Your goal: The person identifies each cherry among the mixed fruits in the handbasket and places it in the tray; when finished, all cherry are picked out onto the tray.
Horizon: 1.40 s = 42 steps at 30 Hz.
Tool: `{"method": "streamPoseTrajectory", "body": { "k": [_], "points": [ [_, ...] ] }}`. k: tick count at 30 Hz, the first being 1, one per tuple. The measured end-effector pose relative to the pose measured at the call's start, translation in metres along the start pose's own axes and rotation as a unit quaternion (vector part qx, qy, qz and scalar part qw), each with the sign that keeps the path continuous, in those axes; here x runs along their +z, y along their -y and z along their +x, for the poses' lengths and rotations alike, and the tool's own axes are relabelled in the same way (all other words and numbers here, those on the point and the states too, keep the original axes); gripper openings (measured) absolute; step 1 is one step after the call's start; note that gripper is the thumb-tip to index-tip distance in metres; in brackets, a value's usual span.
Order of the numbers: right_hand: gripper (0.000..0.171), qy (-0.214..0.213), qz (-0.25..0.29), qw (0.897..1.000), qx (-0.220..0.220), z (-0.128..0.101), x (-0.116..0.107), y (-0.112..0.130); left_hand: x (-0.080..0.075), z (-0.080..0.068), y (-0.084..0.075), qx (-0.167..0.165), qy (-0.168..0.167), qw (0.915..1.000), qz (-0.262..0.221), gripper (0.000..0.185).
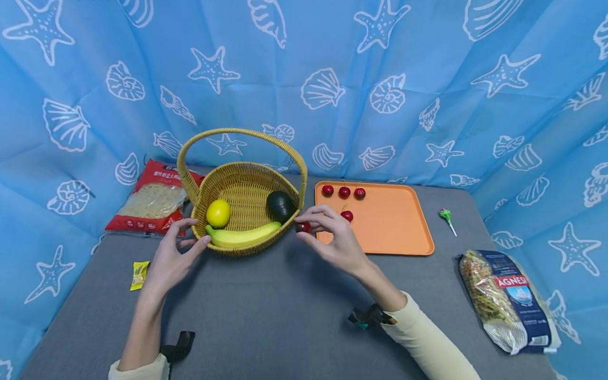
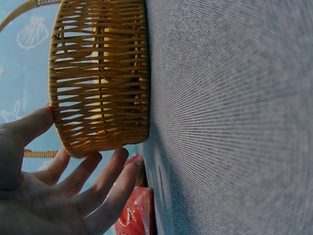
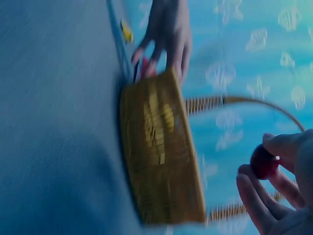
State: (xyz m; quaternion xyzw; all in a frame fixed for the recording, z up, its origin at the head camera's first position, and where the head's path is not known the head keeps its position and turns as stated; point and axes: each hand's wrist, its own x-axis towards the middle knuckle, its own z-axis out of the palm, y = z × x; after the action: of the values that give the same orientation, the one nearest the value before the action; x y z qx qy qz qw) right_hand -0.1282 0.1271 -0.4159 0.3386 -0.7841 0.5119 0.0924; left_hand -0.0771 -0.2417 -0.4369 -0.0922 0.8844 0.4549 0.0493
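Observation:
A wicker basket [image 1: 247,253] with a tall arched handle holds a yellow lemon [image 1: 218,212], a banana [image 1: 244,236] and a dark avocado [image 1: 280,206]. My left hand [image 1: 172,258] grips the basket's left end, thumb on the rim and fingers against the side, as the left wrist view shows. Between thumb and fingertips, my right hand [image 1: 334,237] pinches a dark red cherry [image 3: 264,162] beside the basket's right rim. Behind that hand lies an orange tray [image 1: 394,221] with several stemmed cherries, among them one cherry [image 1: 344,192] in the back row.
Behind the basket on the left lies a red pasta bag [image 1: 152,203], with a small yellow packet [image 1: 139,275] nearer me. Right of the tray are a green-wrapped lollipop [image 1: 446,215] and a blue pasta bag [image 1: 510,301]. A blue curtain [image 1: 351,121] backs the grey table.

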Motion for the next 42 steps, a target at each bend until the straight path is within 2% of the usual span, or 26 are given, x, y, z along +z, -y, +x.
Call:
{"method": "streamPoseTrajectory", "body": {
  "k": [4, 11, 18, 24, 31, 38, 42],
  "points": [
    [0.035, -0.019, -0.048, 0.999, 0.003, -0.015, -0.028, -0.026, 0.000, 0.000, 0.000, -0.003, -0.001, 1.0000, -0.001, 0.077],
    [0.036, -0.063, -0.110, 0.986, 0.106, -0.037, -0.071, -0.081, 0.001, 0.000, -0.001, -0.011, 0.001, 0.9999, 0.002, 0.077],
    [0.037, -0.036, -0.145, 0.969, 0.195, -0.050, -0.094, -0.117, 0.002, 0.002, -0.001, -0.012, 0.006, 0.9999, 0.005, 0.079],
    [0.041, -0.006, -0.151, 0.961, 0.230, -0.052, -0.097, -0.123, 0.002, 0.002, -0.002, -0.017, 0.010, 0.9998, 0.010, 0.079],
    [0.051, 0.014, -0.149, 0.951, 0.269, -0.048, -0.097, -0.122, 0.001, 0.000, -0.002, -0.003, -0.007, 0.9999, 0.012, 0.075],
    [0.052, 0.007, -0.138, 0.952, 0.273, -0.047, -0.096, -0.124, -0.007, -0.001, -0.002, 0.035, -0.025, 0.9988, 0.025, 0.073],
    [0.050, 0.008, -0.134, 0.953, 0.271, -0.045, -0.097, -0.126, -0.014, -0.004, -0.002, 0.043, -0.032, 0.9979, 0.037, 0.072]
  ]
}}
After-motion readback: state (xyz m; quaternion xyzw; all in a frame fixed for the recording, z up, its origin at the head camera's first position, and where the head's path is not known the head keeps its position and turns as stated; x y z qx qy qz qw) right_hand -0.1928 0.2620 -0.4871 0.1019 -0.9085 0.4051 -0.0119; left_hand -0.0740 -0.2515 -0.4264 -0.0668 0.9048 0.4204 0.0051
